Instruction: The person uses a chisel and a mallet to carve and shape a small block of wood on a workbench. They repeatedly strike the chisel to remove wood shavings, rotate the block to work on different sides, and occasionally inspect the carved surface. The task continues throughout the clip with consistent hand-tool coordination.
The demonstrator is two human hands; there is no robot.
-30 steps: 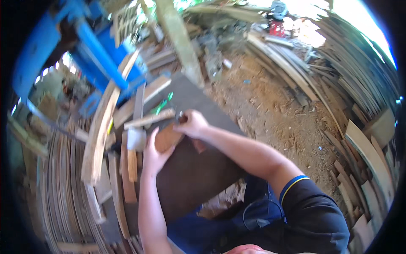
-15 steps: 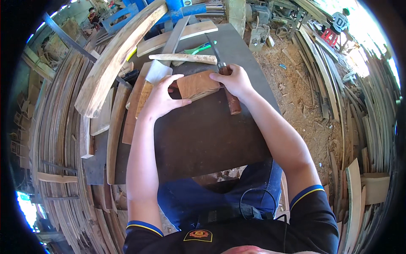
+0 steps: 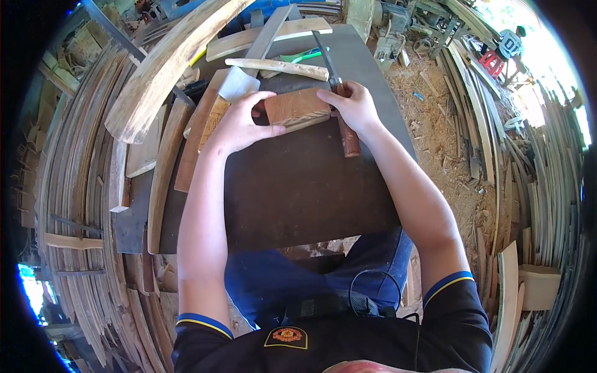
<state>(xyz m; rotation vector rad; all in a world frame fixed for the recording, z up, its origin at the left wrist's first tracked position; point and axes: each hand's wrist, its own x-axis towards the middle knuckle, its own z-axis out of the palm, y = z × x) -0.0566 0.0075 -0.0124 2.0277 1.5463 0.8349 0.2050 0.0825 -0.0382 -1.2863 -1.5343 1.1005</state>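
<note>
My left hand [image 3: 242, 121] grips the left end of a reddish-brown wooden block [image 3: 298, 107], thumb at the near side and fingers at the far side. At the block's right end, my right hand [image 3: 356, 110] presses its thumb on the top, its other fingers partly hidden. The near side of the block shows rough grain. A tool with a brown wooden handle [image 3: 349, 140] and a long narrow dark blade passes by my right hand; whether that hand also holds it is unclear. Beyond the block lies a pale wood strip [image 3: 280, 67].
The dark tabletop [image 3: 305, 193] carries several boards [image 3: 163, 180] at left, a large curved timber [image 3: 168, 74], a grey metal sheet piece [image 3: 238, 84] and a green-handled item [image 3: 305, 55]. Stacked planks [image 3: 81, 180] line the left; sawdust covers the floor [image 3: 435, 118] at right. A person [image 3: 511, 43] sits far right.
The block has tipped so that more of its near side shows. Both hands keep their hold on it. The whole view has shifted slightly.
</note>
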